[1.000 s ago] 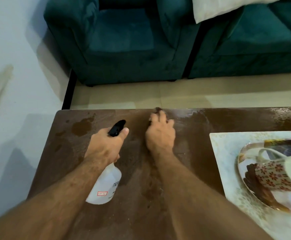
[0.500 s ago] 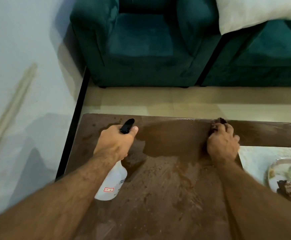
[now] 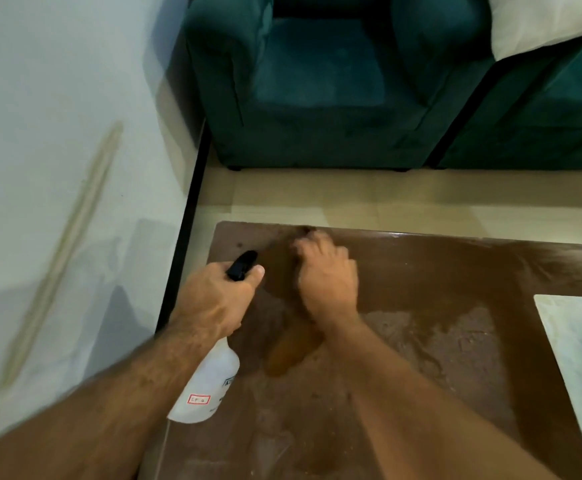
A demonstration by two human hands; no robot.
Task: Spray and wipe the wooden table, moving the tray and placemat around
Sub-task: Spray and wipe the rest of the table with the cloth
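Table: the brown wooden table (image 3: 421,278) fills the lower right of the view; a wet sheen is seen across its top, with a darker damp patch beneath the right wrist.
Cloth: a dark cloth (image 3: 306,231) is barely seen past the fingertips, near the far edge of the table; its shape cannot be told.
Right hand: the right hand (image 3: 327,275) is laid knuckles up on the table, fingers curled over the cloth and blurred.
Spray bottle: a white spray bottle (image 3: 210,386) is held tilted, its long axis running from lower left to upper right, black nozzle (image 3: 242,265) aimed at the table's far left corner.
Left hand: the left hand (image 3: 216,299) is clamped round the bottle's neck.
Placemat: a pale placemat (image 3: 573,327) is seen at the right edge, lying on the table.
Surroundings: a teal sofa (image 3: 317,91), a white cushion (image 3: 542,22).
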